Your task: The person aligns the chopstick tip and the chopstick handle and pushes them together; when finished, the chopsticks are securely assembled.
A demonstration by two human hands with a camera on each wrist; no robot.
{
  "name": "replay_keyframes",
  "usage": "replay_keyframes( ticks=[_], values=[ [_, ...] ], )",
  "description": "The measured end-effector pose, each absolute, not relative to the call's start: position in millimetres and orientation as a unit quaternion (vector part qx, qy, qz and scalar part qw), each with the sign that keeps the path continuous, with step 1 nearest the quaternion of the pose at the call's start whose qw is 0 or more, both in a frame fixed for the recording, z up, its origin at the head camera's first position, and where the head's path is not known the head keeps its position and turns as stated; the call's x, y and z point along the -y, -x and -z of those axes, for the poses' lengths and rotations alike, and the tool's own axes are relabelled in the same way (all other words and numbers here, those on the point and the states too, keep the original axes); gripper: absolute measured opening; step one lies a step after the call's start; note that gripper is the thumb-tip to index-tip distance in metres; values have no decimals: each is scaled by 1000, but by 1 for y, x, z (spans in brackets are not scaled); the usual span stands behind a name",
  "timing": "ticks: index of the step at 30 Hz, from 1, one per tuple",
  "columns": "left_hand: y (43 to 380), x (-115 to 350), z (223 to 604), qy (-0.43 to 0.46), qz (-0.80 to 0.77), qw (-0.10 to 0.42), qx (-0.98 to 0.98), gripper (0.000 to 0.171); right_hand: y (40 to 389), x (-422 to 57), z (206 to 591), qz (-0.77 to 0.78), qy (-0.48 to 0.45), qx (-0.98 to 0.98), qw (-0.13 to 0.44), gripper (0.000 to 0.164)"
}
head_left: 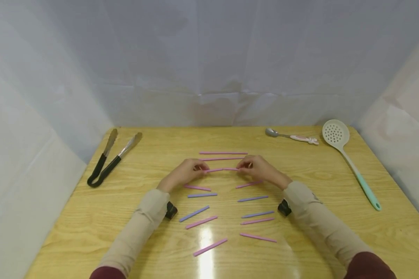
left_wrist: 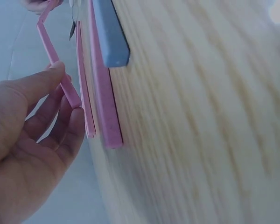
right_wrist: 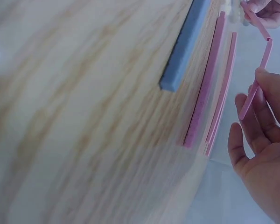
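My left hand [head_left: 186, 172] and right hand [head_left: 263, 169] are raised over the middle of the table. Between them is a slim pink stick [head_left: 214, 170], each hand pinching one end between thumb and fingers. In the left wrist view the pink stick [left_wrist: 47, 44] has a sharp kink at its middle. The right wrist view shows the same angle in the pink stick [right_wrist: 266, 53]; whether the halves are still joined, I cannot tell. Two longer pink sticks [head_left: 223, 152] lie beyond the hands. Shorter pink and blue sticks [head_left: 202, 195] lie nearer in two columns.
Metal tongs with black handles [head_left: 104, 166] lie spread at the left of the wooden table [head_left: 73, 232]. A small spoon [head_left: 290, 136] is at the back right, beside a slotted skimmer [head_left: 350, 162] with a mint handle. White sheeting [head_left: 216, 58] stands around the back and sides.
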State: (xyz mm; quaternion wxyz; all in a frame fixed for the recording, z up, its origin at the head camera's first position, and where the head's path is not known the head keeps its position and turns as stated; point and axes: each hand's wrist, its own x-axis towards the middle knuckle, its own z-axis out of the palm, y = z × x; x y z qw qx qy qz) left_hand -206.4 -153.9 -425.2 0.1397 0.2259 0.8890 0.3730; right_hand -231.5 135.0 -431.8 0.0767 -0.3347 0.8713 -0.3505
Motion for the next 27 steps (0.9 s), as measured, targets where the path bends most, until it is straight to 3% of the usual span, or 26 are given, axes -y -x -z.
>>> replay_keyframes(
  ticks=[27],
  values=[
    [206,154,420,-233,-370,122,-891,21,233,-134,428,347,326,-876,74,11]
  ],
)
